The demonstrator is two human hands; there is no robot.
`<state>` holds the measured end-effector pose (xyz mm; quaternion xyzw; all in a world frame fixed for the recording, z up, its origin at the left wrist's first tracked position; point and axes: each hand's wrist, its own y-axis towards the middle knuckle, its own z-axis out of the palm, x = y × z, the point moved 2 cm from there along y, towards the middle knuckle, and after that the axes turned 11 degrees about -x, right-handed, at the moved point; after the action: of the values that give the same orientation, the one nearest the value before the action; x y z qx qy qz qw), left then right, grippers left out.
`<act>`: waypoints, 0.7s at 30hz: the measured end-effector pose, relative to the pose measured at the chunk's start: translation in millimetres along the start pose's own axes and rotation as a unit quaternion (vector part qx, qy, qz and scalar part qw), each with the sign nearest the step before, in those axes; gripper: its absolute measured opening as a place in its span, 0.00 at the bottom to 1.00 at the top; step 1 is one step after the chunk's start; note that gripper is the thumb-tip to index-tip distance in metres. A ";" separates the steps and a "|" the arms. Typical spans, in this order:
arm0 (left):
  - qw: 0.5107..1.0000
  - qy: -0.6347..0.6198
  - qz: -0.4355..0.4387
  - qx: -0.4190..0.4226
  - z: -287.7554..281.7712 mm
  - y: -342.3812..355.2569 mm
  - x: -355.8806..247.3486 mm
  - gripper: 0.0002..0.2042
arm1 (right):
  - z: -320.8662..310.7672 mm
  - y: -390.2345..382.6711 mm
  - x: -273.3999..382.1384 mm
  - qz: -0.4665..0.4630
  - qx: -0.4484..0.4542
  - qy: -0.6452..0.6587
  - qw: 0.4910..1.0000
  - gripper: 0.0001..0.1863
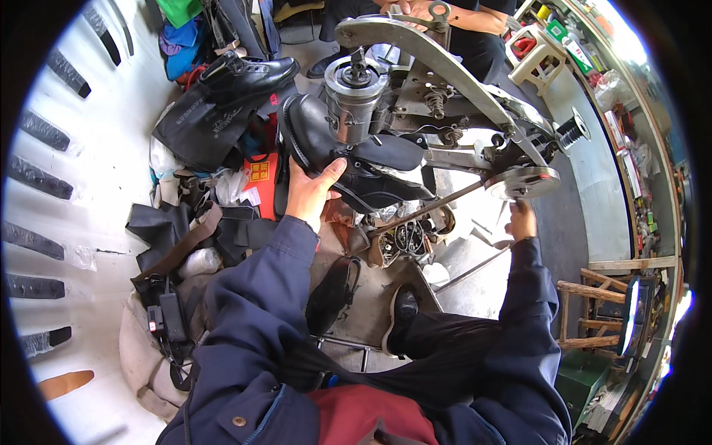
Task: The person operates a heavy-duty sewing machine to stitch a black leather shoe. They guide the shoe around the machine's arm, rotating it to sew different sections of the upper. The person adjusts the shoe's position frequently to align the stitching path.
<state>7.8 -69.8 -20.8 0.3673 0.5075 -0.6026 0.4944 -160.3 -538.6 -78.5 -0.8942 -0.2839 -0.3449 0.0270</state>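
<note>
My left hand [311, 191] grips a black leather shoe [310, 132] by its side, thumb on top and the other fingers mostly hidden beneath. The shoe sits at the metal head [352, 111] of a hand-cranked shoe-stitching machine, which hides part of the upper. At the machine's right end, my right hand [523, 221] is closed round the crank handle just below the spoked handwheel [528, 181]. A spool of dark thread [571, 133] stands beyond the wheel. Above everything arches the machine's curved metal arm [437, 55].
Another black shoe [252, 74] lies on a pile of dark material at the far left. Below the machine is a tray of small parts [404, 241]. A person's arm [475, 18] shows behind the machine. Wooden stools [593, 304] and a cluttered shelf [630, 148] line the right.
</note>
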 end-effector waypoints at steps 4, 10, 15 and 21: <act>1.000 0.014 0.008 0.003 -1.1 2.1 2.2 0.35 | 1.6 -57.8 70.3 0.053 0.189 0.190 0.962 0.17; 0.999 0.024 0.020 0.011 -1.4 6.3 0.6 0.32 | -87.7 -4.0 85.2 -0.097 -0.065 0.211 0.970 0.14; 1.000 0.012 0.000 0.016 -2.8 11.4 1.2 0.30 | -49.9 19.3 6.1 -0.022 -0.104 0.113 0.988 0.12; 0.999 -0.015 0.008 0.041 -2.5 14.9 0.0 0.32 | 11.8 -40.4 32.0 0.102 0.163 0.116 0.974 0.16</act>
<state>22.0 -67.3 -25.0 0.3817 0.4722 -0.6245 0.4913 -155.3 -486.2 -73.2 -0.8557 -0.2390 -0.3909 0.2406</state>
